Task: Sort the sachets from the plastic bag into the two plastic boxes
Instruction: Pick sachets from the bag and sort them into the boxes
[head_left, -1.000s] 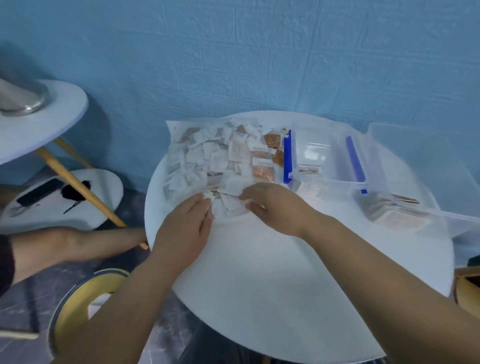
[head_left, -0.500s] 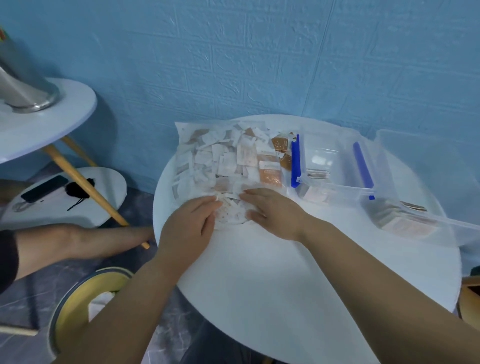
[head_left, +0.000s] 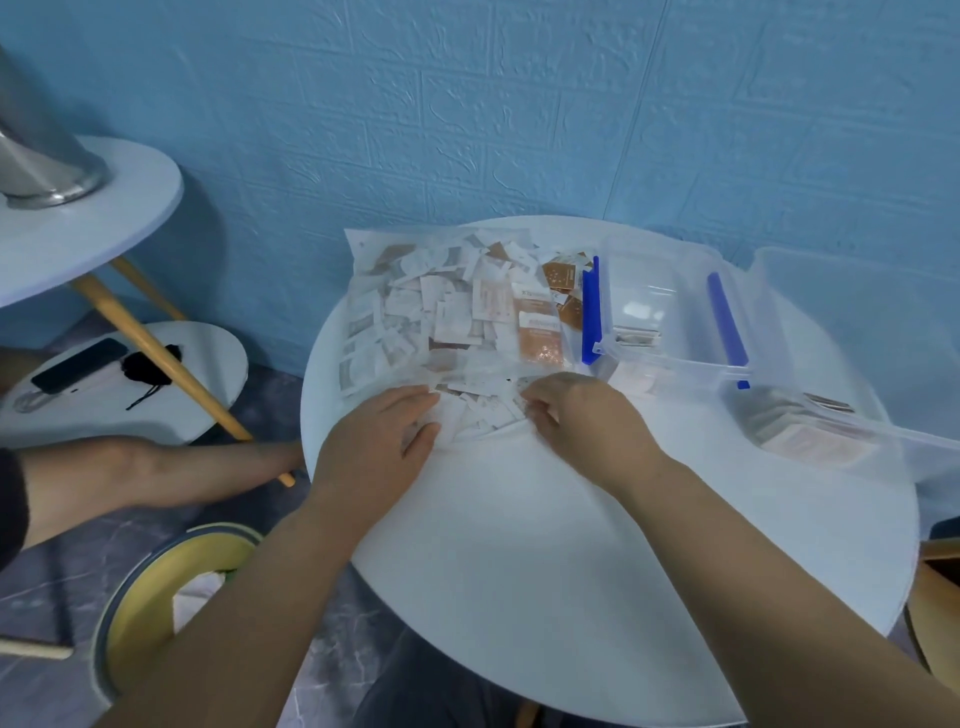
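1. A clear plastic bag (head_left: 410, 291), stuffed with small white and brown sachets (head_left: 540, 332), lies flat on the far side of a round white bench (head_left: 519, 571).
2. The sachets look thin, light and slick, and the bag's film looks soft and limp. Lifted by one corner, it would probably sag and spill. The safest hold is likely along the bag's near edge with both hands, or single sachets pinched by an edge.
3. The left hand (head_left: 379, 447) rests on the bag's near edge, fingers straight, pressing the film down. Its grip is released and holds nothing.
4. The right hand (head_left: 582, 415) is also at the bag's near edge, a short way right of the left hand. Its fingers are curled, and the grip appears clenched on the film there. Loose white sachets inside the bag lie between the two hands.
5. Just right of the bag stands a clear plastic box with blue clasps (head_left: 649, 280), holding few sachets. Further right of the bag, a second clear box (head_left: 841, 322) holds a layer of sachets. Neither hand touches either box.
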